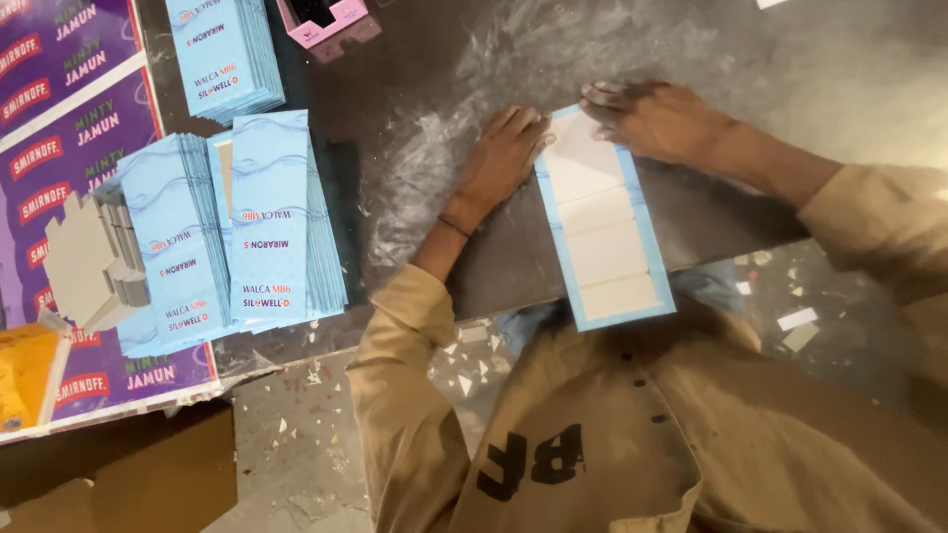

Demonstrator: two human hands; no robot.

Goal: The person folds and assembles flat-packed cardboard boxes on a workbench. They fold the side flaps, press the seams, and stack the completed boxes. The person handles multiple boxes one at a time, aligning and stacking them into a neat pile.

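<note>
A flat carton blank (604, 222), white inside with a light blue border and fold lines, lies lengthwise on the dark board (425, 89). My left hand (504, 158) presses flat against the blank's upper left edge, fingers together on the board. At the blank's far end, my right hand (657, 118) rests palm down, its fingertips over the top corner. Neither hand grips anything.
Several stacks of light blue printed cartons (267, 217) lie left of my hands, another stack (222, 54) behind them. A pile of grey cardboard pieces (89, 257) sits on purple printed sheets (59, 109). A pink box (326, 20) stands at the back. Paper scraps litter the floor.
</note>
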